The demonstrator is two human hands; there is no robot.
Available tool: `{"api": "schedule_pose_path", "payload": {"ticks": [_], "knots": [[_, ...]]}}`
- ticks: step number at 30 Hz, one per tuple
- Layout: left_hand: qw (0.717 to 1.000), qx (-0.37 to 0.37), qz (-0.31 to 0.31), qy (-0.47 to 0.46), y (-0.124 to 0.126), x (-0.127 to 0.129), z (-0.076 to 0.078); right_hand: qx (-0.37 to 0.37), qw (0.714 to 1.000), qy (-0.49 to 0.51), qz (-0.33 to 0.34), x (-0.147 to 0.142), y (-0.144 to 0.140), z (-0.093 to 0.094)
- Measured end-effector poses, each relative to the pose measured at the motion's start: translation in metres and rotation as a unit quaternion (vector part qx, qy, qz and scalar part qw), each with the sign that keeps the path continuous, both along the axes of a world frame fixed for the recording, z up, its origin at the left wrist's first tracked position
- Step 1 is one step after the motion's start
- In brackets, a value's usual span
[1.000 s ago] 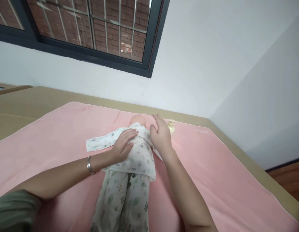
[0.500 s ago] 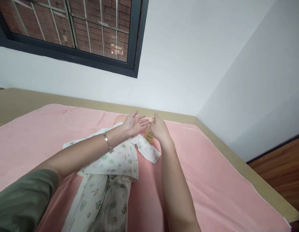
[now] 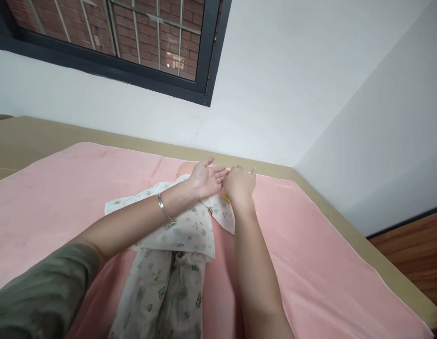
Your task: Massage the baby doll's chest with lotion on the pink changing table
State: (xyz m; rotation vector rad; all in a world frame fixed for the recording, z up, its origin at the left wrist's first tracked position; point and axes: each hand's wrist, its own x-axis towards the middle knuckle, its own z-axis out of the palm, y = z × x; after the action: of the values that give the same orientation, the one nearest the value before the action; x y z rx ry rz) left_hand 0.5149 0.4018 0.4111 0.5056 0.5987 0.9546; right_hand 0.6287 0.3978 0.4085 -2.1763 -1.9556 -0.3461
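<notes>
My left hand [image 3: 207, 180] is open, palm up with its fingers stretched out, above the collar end of a small white printed baby top [image 3: 179, 230]. Its fingertips meet my right hand [image 3: 239, 183], which shows its back, most fingers curled out of sight and one fingertip sticking up. What the right hand holds, if anything, is hidden. Partly behind it is a yellowish round item with dark print [image 3: 225, 197]. Matching baby trousers [image 3: 162, 292] lie below the top. A rounded peach-coloured thing [image 3: 185, 168] shows just beyond my left hand.
The clothes lie on a pink sheet [image 3: 296, 245] spread over a tan padded surface [image 3: 49, 134]. A white wall [image 3: 261, 84] rises behind, with a dark-framed window [image 3: 133, 75] at upper left. Wood panelling [image 3: 412, 259] stands at the right.
My right hand has turned, its thumb no longer upright, and now touches the left fingertips, covering more of the yellowish item. The whole view has shifted slightly; my left hand stays palm up.
</notes>
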Motion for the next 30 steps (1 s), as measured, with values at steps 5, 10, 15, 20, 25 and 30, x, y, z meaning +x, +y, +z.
{"api": "schedule_pose_path", "payload": {"ticks": [5, 10, 15, 20, 25, 30], "knots": [[0.999, -0.014, -0.02, 0.03, -0.042, -0.05, 0.005, 0.011, 0.999, -0.003, -0.05, -0.014, 0.004, -0.001], [0.998, -0.028, -0.006, 0.048, -0.074, -0.084, 0.003, 0.026, 0.998, -0.034, -0.05, -0.016, 0.003, -0.011], [0.995, -0.041, -0.044, 0.074, -0.09, -0.096, 0.004, -0.01, 0.998, 0.009, -0.055, -0.022, -0.003, -0.01], [0.996, -0.026, -0.044, 0.067, -0.1, -0.109, 0.016, 0.08, 0.982, 0.152, 0.074, -0.042, -0.038, 0.012], [0.994, 0.051, -0.094, -0.026, -0.105, -0.122, 0.027, 0.108, 0.914, 0.219, 0.323, -0.085, -0.096, 0.009], [0.99, 0.081, -0.088, -0.069, -0.111, -0.135, 0.036, 0.142, 0.898, 0.173, 0.379, -0.122, -0.127, -0.016]]}}
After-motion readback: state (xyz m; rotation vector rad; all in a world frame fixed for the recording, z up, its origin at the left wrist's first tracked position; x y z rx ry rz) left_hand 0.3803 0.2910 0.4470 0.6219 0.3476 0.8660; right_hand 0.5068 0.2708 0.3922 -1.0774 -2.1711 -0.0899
